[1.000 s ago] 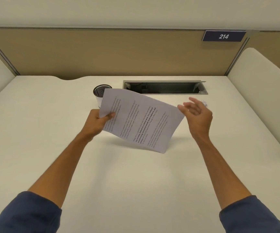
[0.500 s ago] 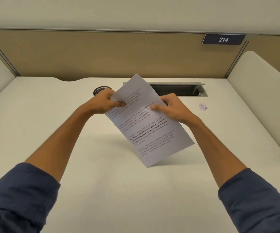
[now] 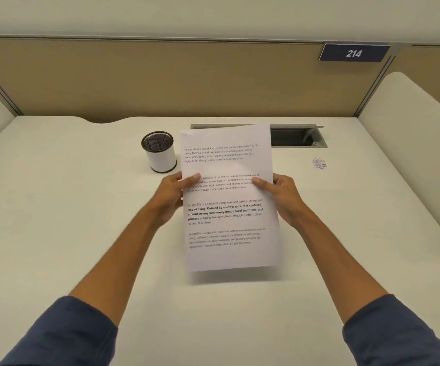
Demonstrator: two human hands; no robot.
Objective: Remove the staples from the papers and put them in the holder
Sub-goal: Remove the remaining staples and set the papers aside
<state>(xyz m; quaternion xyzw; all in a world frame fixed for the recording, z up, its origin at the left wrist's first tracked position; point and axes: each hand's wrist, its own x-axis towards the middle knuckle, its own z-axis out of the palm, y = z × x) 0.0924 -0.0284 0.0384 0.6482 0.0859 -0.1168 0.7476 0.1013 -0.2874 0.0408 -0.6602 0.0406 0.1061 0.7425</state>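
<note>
Papers (image 3: pixel 229 207): a printed sheaf held upright above the middle of the table, text facing the person, likely squared up so the stapled corner can be found; no staple is clear enough to point out.
Left hand (image 3: pixel 172 196): grips the left edge about halfway up, thumb on the front, fingers curled behind the sheets, which steadies that side.
Right hand (image 3: pixel 279 195): grips the right edge at the same height, thumb pressed on the print, fingers behind; the level two-sided hold keeps the pages flat and readable.
Holder (image 3: pixel 159 151): a white cup with a dark mesh rim, standing upright on the table just beyond and left of the papers, apart from them, within reach of the left hand.
Staples (image 3: pixel 319 163): a small purplish heap, probably pulled staples, lies loose on the table well to the right, near the recessed slot (image 3: pixel 298 137).
Table (image 3: pixel 68 207): pale, bare around the arms.
Stage: judged from this, the sheaf is being checked before the next staple comes out.
</note>
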